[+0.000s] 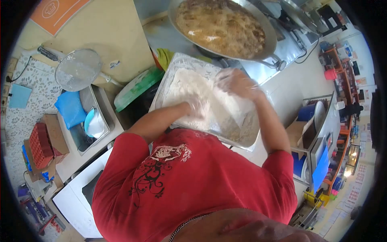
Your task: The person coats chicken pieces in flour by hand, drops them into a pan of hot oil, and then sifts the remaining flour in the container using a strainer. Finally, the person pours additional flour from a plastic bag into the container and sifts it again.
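A large metal tray (166,93) in front of my body holds a bed of white flour (189,86). My left hand (194,108) is low over the flour on the tray's near left side, dusted white and blurred. My right hand (237,82) hangs over the tray's far right part, smeared by motion, in what looks like a clear plastic glove. Whether either hand holds anything does not show. A pale streak of flour blurs the view between the two hands.
Beyond the tray, a wide pan (271,42) of bubbling brown oil sits on a metal counter. A round sieve (78,69) is at the left, above a sink (105,131) with a blue bag (70,109). A green-rimmed bin (139,88) stands beside the tray; a metal rack (318,157) is at right.
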`<move>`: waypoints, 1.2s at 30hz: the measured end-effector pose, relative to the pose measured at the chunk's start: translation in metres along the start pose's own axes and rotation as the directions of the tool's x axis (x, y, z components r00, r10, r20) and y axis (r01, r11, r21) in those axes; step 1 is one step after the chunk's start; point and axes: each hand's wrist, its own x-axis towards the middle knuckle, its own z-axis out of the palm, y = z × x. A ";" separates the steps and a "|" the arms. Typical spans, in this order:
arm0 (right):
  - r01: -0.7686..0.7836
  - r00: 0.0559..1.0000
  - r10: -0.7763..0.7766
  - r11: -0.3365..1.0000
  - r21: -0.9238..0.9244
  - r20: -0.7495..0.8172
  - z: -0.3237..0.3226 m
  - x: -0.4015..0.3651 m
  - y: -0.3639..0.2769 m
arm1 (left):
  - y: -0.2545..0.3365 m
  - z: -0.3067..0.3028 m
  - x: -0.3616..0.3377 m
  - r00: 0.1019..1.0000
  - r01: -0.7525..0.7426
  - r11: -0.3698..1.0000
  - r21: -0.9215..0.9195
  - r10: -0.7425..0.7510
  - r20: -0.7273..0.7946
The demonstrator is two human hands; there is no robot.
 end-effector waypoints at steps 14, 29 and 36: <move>-0.173 0.954 0.233 -0.094 -0.980 -0.190 -0.263 0.149 0.061 | -0.027 0.052 0.009 0.925 -0.226 0.974 -0.023 0.222 0.309; -0.376 0.862 -0.176 0.408 -0.832 -0.476 -0.183 0.013 -0.189 | -0.045 -0.011 -0.023 0.846 -0.233 0.882 -0.410 -0.025 -0.532; 0.195 0.979 -0.203 0.903 0.382 -0.019 -0.047 -0.016 -0.032 | -0.055 -0.089 -0.066 0.879 0.273 0.676 -0.685 -0.465 -0.108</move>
